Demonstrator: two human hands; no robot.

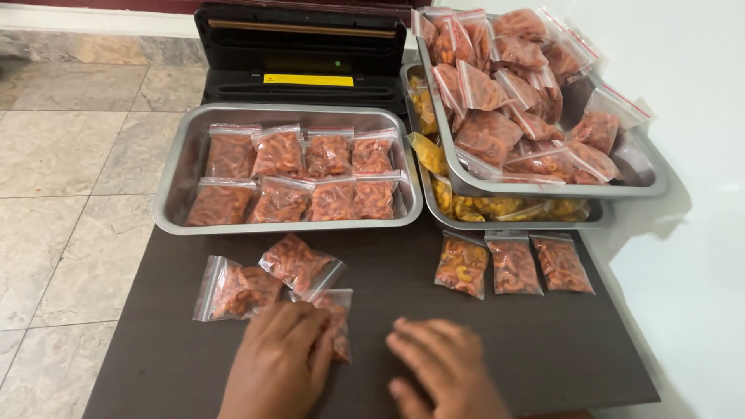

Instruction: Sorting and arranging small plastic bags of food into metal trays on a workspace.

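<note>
Left hand (275, 361): laid flat, fingers together, pressed on a small clear snack bag (335, 320) of reddish pieces; nothing is pinched.
Right hand (444, 371): spread palm down on the dark surface (504, 341), empty.
Bag under hand: located at the near edge of the surface, touching two loose bags (268, 275) just behind it.
Left tray (174, 174): steel, eight filled bags in two rows.
Right trays (644, 182): two stacked, heaped with bags.
Row of three bags (512, 264): positioned before the right trays.
Vacuum sealer (299, 54): black, behind the left tray.
</note>
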